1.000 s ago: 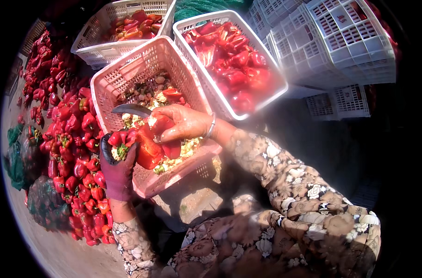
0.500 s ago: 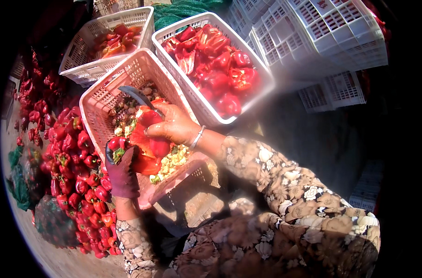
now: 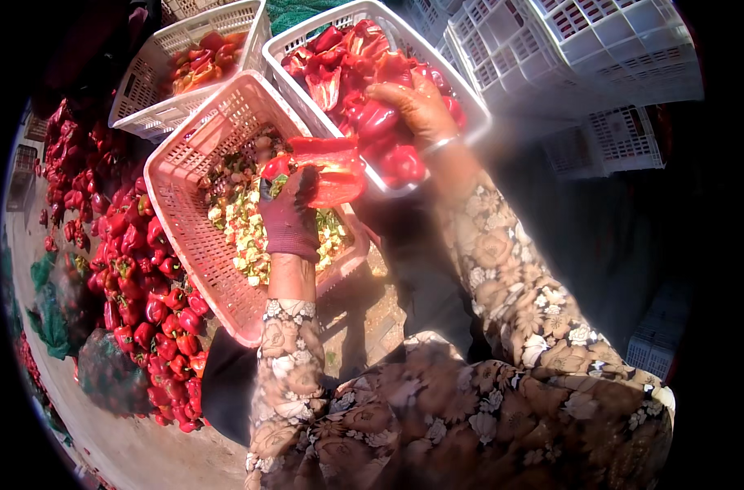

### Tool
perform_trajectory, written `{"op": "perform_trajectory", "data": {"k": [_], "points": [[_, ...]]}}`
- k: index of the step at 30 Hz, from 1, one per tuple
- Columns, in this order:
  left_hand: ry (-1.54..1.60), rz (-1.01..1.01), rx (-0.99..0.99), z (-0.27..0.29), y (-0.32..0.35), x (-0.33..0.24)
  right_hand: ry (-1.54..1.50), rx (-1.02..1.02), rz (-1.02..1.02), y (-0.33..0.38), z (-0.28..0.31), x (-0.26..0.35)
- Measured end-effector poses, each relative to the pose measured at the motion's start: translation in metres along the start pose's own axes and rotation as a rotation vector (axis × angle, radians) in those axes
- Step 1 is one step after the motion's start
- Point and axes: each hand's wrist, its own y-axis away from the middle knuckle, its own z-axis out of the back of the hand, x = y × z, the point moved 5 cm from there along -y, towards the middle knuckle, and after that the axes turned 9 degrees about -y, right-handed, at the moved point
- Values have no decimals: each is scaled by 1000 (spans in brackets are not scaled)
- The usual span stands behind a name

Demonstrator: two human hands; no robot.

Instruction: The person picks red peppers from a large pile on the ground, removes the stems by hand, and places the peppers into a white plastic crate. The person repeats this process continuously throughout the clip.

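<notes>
My left hand point(image 3: 290, 214), in a dark maroon glove, is closed on a cut-open red bell pepper point(image 3: 333, 170) above the pink crate point(image 3: 188, 220). A smaller red piece with a green stem end shows by its fingers. Pale seed cores and trimmings point(image 3: 245, 233) lie in that crate. My bare right hand point(image 3: 421, 110), a bangle at its wrist, reaches into the white crate point(image 3: 327, 122) of cut red peppers point(image 3: 376, 118), thumb against the pieces. A grey, curved knife blade point(image 3: 390, 34) shows faintly beyond its fingers; the grip is hidden.
Whole red peppers point(image 3: 143, 286) lie heaped on the ground at left, beside green net bags point(image 3: 111, 376). Another white crate point(image 3: 147, 110) with cut peppers stands at the back left. Stacked white crates point(image 3: 510, 65) rise at the back right.
My right hand has moved from the pepper over the pink crate to the white crate on the right. My left hand has shifted right, carrying the opened pepper towards the crate's right edge.
</notes>
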Motion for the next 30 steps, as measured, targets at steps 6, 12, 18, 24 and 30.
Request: {"op": "perform_trajectory", "data": {"k": [6, 12, 18, 24, 30], "points": [[-170, -37, -80, -18, -32, 50, -74, -184, 315, -17, 74, 35], [-624, -177, -159, -22, -32, 59, 302, -246, 427, -26, 144, 47], [-1322, -437, -131, -71, -28, 104, 893, -254, 175, -16, 218, -64], [-1594, -211, 264, -74, -13, 128, 963, -410, 210, 13, 204, -70], [-1304, -277, 160, -58, -22, 100, 667, -263, 152, 21, 155, -41]]}}
